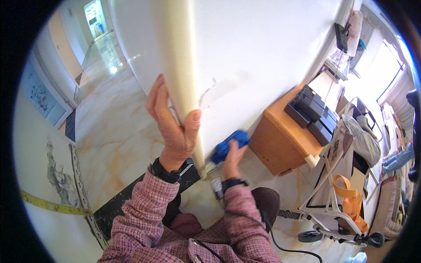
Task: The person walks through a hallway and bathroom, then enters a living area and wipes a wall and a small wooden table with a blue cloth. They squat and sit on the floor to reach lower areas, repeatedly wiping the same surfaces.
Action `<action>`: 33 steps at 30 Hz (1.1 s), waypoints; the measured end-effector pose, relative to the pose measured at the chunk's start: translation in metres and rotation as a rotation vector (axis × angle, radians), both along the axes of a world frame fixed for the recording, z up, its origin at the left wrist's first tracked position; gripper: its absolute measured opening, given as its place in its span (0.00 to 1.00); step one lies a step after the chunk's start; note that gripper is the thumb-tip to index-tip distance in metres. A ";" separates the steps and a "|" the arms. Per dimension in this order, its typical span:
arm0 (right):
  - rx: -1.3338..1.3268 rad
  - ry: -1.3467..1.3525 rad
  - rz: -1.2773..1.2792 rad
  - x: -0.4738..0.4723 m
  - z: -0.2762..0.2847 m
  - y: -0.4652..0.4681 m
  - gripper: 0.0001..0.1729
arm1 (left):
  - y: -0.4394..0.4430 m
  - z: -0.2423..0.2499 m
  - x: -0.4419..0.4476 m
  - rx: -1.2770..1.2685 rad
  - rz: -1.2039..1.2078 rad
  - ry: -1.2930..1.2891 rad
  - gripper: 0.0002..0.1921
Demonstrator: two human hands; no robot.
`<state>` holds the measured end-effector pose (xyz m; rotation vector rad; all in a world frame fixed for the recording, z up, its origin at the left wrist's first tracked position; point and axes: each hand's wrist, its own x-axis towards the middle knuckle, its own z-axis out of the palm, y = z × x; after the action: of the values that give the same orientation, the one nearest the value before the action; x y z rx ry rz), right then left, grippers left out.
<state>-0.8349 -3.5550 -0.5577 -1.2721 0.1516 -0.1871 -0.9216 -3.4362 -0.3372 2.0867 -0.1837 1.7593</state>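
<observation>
My left hand [176, 134] is wrapped around the cream corner trim [181, 62] of the wall, thumb on the right face and fingers along the left. Lower and to the right, my right hand [234, 157] holds a bunched blue cloth [233, 142] at the foot of the white wall [260, 42]. Grey marks and a crack-like line [208, 90] show on that wall above the cloth. Both wrists carry black bands. Near my right wrist is a small pale object bearing writing [216, 187], partly hidden.
A wooden cabinet [263, 144] carrying black trays [310, 113] stands right of the wall. Beyond it is a wheeled folding frame [332, 203] with an orange bag [353, 207]. A black cable [286, 250] trails over the marble floor [115, 157]. A dark threshold strip [125, 200] crosses the doorway.
</observation>
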 end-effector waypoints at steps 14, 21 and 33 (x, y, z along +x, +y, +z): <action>0.005 -0.492 -0.103 0.121 0.190 -0.034 0.40 | -0.005 -0.010 0.003 -0.161 -0.067 -0.019 0.38; 0.113 0.011 -0.172 0.119 -0.011 -0.026 0.40 | -0.004 -0.018 0.012 -0.237 -0.173 -0.103 0.41; 0.083 0.315 0.030 -0.029 -0.044 0.011 0.33 | -0.001 -0.015 0.015 -0.204 -0.185 -0.099 0.40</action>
<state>-0.8634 -3.5436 -0.6017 -1.2144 0.4062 0.0461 -0.9070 -3.4374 -0.3526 1.7821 -0.2081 1.6952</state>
